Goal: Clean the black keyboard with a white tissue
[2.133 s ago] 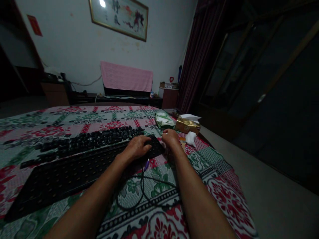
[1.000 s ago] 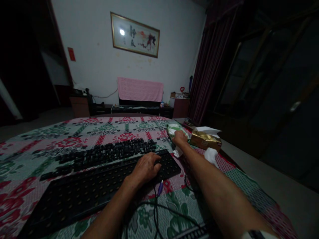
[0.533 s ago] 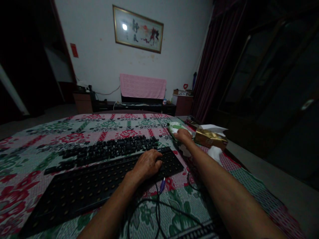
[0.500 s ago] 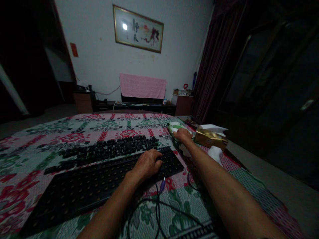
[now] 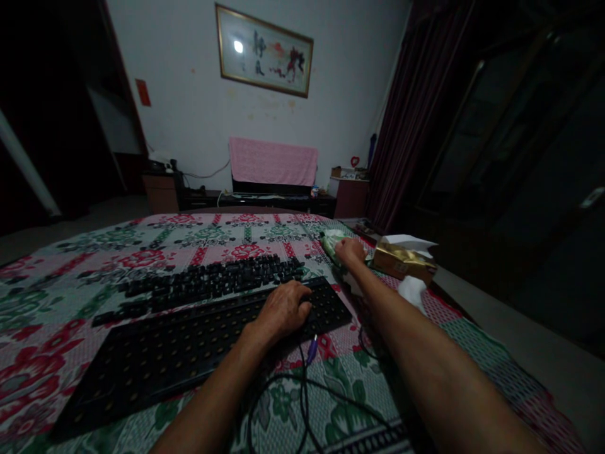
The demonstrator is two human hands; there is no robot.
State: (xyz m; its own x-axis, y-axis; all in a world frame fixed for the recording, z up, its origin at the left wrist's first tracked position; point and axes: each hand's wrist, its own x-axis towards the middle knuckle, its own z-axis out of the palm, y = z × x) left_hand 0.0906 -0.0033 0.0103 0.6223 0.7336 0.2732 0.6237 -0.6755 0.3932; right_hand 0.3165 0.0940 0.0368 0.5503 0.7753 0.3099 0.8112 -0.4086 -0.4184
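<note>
My left hand (image 5: pixel 286 308) lies on the right part of a black keyboard base (image 5: pixel 189 347) that has its keycaps off and rows of small pale dots showing. Its fingers are bent over the top near the far edge, with the thumb apart. Behind the base, loose black keycaps (image 5: pixel 222 277) are spread in a long band. My right hand (image 5: pixel 352 252) is closed at a soft green-and-white packet (image 5: pixel 329 242), covering its right side; the fingertips are hidden. A black cable (image 5: pixel 305 391) with a purple plug (image 5: pixel 312 350) lies in front of the base.
A gold tissue box (image 5: pixel 404 261) with tissue sticking out stands right of my right hand, a crumpled white tissue (image 5: pixel 413 290) beside it. A flowered cloth (image 5: pixel 151 258) covers the table. Beyond, a pink towel (image 5: pixel 274 161) hangs over a screen.
My right hand has drawn slightly right and its fingers have closed more at the packet, which looks more crumpled. The left hand stays on the keyboard base. The view has shifted slightly.
</note>
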